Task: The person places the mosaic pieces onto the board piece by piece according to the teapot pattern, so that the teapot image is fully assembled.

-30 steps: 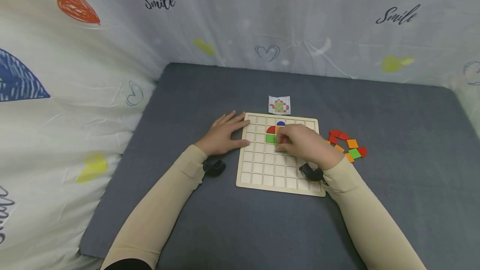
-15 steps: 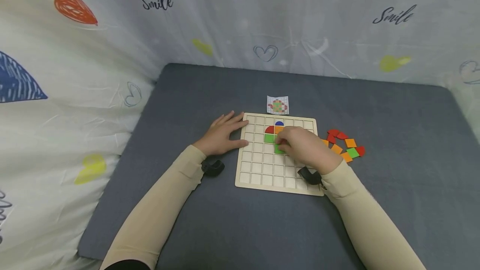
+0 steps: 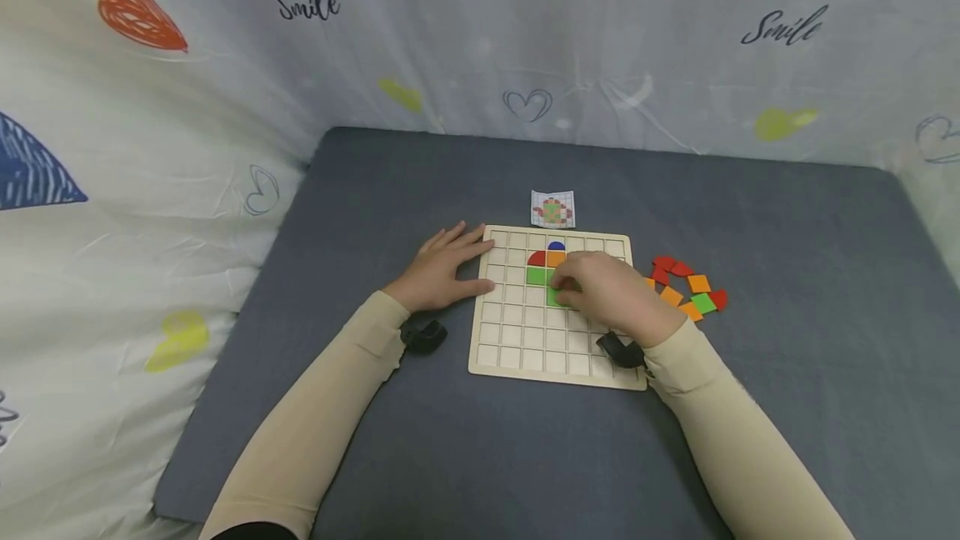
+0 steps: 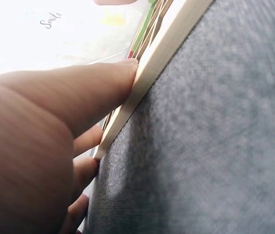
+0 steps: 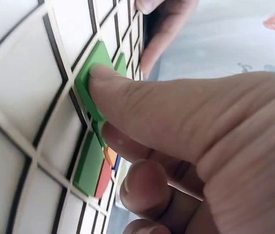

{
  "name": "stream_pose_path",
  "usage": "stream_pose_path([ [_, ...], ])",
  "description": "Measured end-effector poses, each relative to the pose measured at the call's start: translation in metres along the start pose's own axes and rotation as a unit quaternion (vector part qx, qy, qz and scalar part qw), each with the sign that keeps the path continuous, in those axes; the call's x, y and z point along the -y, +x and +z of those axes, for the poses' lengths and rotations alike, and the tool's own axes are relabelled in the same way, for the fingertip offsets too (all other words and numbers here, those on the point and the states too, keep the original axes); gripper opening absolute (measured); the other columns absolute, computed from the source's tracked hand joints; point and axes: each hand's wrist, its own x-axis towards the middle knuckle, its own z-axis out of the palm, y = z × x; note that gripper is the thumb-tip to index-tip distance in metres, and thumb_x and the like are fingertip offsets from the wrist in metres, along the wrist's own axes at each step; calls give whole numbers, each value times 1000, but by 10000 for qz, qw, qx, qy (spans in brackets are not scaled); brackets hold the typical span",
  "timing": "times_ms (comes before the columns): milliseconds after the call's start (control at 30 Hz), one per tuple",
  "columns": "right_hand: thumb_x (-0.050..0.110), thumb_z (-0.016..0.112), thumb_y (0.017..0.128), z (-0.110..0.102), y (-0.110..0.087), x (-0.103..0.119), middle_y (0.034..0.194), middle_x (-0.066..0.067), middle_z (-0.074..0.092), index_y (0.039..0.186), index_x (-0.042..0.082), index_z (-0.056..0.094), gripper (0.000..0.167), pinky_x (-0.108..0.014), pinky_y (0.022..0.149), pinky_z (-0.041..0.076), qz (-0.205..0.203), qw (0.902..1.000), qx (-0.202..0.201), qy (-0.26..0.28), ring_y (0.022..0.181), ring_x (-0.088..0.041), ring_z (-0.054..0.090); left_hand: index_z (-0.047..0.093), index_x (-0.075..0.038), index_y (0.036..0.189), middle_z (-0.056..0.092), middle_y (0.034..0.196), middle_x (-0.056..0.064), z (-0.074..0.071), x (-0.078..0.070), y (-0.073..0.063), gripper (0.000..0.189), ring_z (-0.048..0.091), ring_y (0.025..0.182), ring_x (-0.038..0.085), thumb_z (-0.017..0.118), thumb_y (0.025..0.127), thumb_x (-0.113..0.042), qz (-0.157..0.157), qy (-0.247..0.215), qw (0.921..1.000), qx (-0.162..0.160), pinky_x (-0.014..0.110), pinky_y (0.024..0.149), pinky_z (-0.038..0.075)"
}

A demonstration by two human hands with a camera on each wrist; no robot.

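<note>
My left hand lies spread at the left edge of a pale wooden grid board. In the left wrist view its thumb presses on the board's rim. Over the board's middle, my right hand has its fingers bent toward a green square tile, pinching it at a grid cell with the thumb on its face. Around that tile sit another green tile, a red curved piece, an orange square and a blue rounded piece. The palm hides the board's right part.
Right of the board lies a loose group of red pieces, orange squares and a green tile. A small pattern card lies beyond the board's far edge. A printed curtain borders the grey table.
My right hand has shifted slightly, leaving the orange square and the lower green tile more exposed. The left hand stays on the board's edge. The head view has drifted a little.
</note>
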Motion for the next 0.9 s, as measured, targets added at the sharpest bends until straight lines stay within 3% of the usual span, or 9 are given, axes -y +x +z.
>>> stream_pose_path([
  [333,5,73,93,-14,-7,-18,101,-3,76,99,12,84,14,-41,81,59,143,9998,-80,60,90,-21,66,39,-20,165,20,176,0,0,0,-1,77,5,164,25,68,101,-52,38,-25,10000,-34,50,133,-1],
  [633,4,70,96,-35,-20,-44,95,-6,73,106,6,81,15,-35,66,52,692,9967,109,400,77,-20,61,38,-20,165,19,176,0,0,1,-1,77,4,164,26,67,101,-52,37,-8,10000,-21,50,133,-2],
  [900,10,77,95,-46,-33,-66,106,-17,71,117,-3,75,25,-45,77,56,1323,9897,224,498,91,-29,63,39,-21,165,20,176,0,0,0,1,77,5,164,25,67,101,-53,12,12,10000,-22,51,133,-1],
])
